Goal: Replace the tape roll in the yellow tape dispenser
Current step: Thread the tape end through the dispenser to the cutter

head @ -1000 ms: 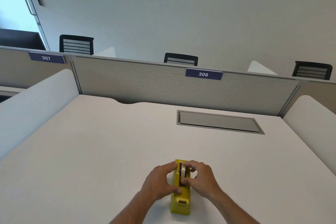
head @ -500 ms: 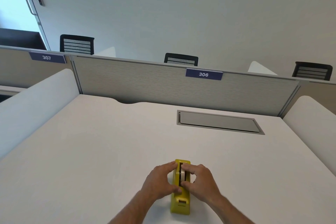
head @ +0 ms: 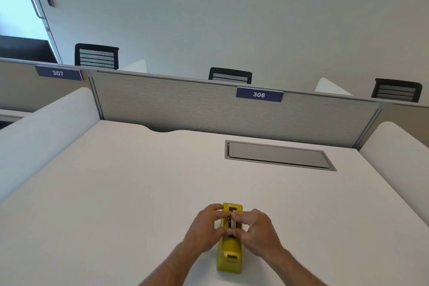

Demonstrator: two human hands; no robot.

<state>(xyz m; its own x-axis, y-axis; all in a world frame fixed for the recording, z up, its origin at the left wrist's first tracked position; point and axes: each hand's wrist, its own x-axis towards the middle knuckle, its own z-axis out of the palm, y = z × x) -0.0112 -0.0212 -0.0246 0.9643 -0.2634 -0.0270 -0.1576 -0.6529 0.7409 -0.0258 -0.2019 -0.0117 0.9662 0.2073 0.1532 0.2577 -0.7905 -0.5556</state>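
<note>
Both hands on the yellow tape dispenser (head: 229,253), which stands on the white desk (head: 116,193) near its front edge, w/ cutter end toward the person. Left hand (head: 204,227) curled round its left side, thumb + fingers touching it; right hand (head: 255,230) w/ fingertips pinched on the pale tape roll (head: 232,222) sitting in the slot.

R hand (head: 256,230) fingers slid inward over tape roll (head: 232,222), roll seated lower
</note>
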